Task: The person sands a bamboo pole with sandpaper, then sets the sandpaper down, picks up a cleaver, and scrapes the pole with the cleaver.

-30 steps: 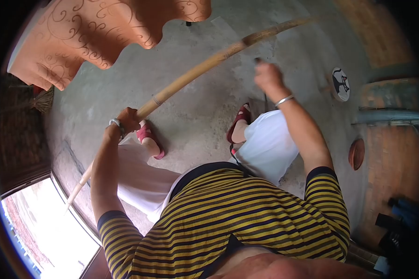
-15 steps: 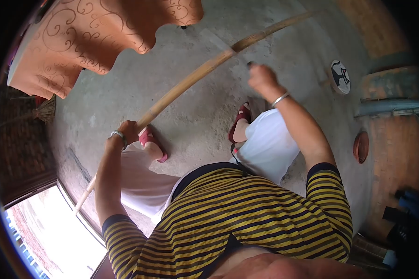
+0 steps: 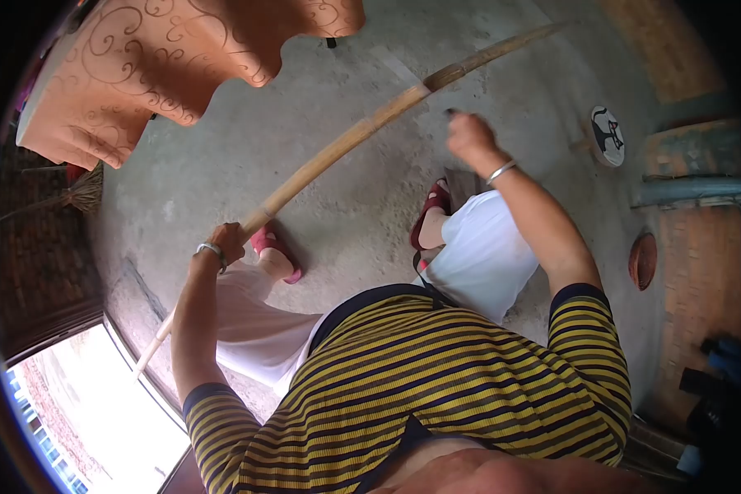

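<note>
the knife (image 3: 404,70) has shifted slightly outward along the pole (image 3: 321,162) since 0.5 s ago.

- Bamboo pole (image 3: 313,172): woody, smooth between the joints, faint sheen; darker surface toward its far end
- Blade (image 3: 400,68): looks like pale metal, finish blurred
- 2 bracelets (image 3: 502,171): silvery metal, smooth, glossy
- Floor (image 3: 337,239): rough, matt concrete
- Striped shirt (image 3: 445,370): ribbed knit cloth, matt
- Trousers (image 3: 486,255): thin white cloth
- Orange cover (image 3: 165,66): smooth, soft sheen
- Broom (image 3: 84,195): coarse, straw-like
</note>
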{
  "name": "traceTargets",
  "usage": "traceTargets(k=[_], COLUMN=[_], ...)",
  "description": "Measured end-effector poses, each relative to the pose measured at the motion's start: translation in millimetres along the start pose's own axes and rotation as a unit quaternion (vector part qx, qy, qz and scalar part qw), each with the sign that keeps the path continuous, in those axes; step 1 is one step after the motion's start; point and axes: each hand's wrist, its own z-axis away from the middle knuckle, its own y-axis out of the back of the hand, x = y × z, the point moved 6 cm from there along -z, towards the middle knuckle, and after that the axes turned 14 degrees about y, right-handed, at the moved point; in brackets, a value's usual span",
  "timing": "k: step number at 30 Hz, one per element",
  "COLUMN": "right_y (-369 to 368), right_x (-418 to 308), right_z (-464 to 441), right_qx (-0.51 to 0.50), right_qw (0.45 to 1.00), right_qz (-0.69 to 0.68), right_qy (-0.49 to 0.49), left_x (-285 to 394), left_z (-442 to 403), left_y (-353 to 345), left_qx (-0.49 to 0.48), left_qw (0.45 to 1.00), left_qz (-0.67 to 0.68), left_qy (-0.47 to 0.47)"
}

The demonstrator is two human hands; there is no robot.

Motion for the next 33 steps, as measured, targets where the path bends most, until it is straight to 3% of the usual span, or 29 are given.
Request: traceTargets(k=[3,5,6,7,8,10,13,14,16,17,19,21,23,25,28,30,31,33], right_y=[-42.5,-44.3,-28.0,-7.9,2.6,7.6,14.4,3.3,-30.3,-38.7,-42.0,-20.3,2.8,23.8,-6.4,-44.1,-22.8,-29.3], right_x=[-69.7,-59.1,-43.5,-26.3,2.3,68.7,47.6,26.8,-31.8,-60.3,-65.9,-33.1,22.7,61.5,45.4,-9.9,-56.1,-53.3], right_z=[19.0,12.3,5.1,9.2,3.2,-12.2,-10.1,-6.9,1.9,12.0,18.1,7.3,-0.3,-4.4,0.9,7.8,22.3,22.5], right_qx=[-0.107,-0.115,-0.118,-0.169,-0.100,0.058,0.067,0.008,-0.082,-0.114,-0.085,-0.090,-0.012,0.097,0.074,-0.069,-0.072,-0.083], right_qw=[0.979,0.973,0.975,0.940,0.940,0.958,0.994,0.997,0.993,0.983,0.977,0.984,0.989,0.989,0.994,0.995,0.990,0.984], right_qz=[-0.105,-0.104,-0.144,-0.274,-0.275,-0.220,-0.025,-0.038,0.021,-0.058,-0.096,-0.128,-0.132,-0.029,-0.054,0.010,-0.094,-0.102], right_qy=[0.136,0.171,0.120,-0.110,-0.175,-0.174,-0.087,-0.073,0.076,0.130,0.168,0.086,-0.069,-0.107,-0.060,0.075,0.078,0.118], left_x=[0.6,2.2,3.6,1.8,-0.7,-5.4,-2.5,-0.8,5.9,11.6,12.5,11.9,6.2,3.8,5.3,4.2,6.0,8.4], left_z=[-1.1,3.1,5.6,5.9,5.8,3.7,-0.2,0.7,5.2,9.4,11.3,7.5,4.7,3.4,0.4,-4.3,-2.0,5.4], left_y=[-0.4,2.8,4.4,5.7,5.7,3.9,1.1,3.5,11.5,16.0,18.5,12.7,7.3,7.8,5.8,2.8,4.2,9.2], left_qx=[0.005,-0.001,-0.003,0.000,0.002,0.009,0.011,0.008,0.000,-0.005,-0.013,-0.018,-0.006,-0.001,-0.016,-0.019,-0.024,-0.035], left_qw=[1.000,0.999,0.999,0.999,0.999,0.999,0.999,0.999,0.999,0.999,0.999,0.999,1.000,1.000,1.000,0.999,0.999,0.999], left_qz=[-0.014,-0.031,-0.038,-0.031,-0.021,-0.003,0.011,0.012,0.014,0.016,0.001,-0.024,-0.019,-0.008,-0.003,-0.011,-0.004,0.005], left_qy=[0.009,0.017,0.019,0.024,0.030,0.040,0.042,0.040,0.036,0.036,0.031,0.017,0.022,0.021,-0.005,-0.030,-0.022,-0.006])
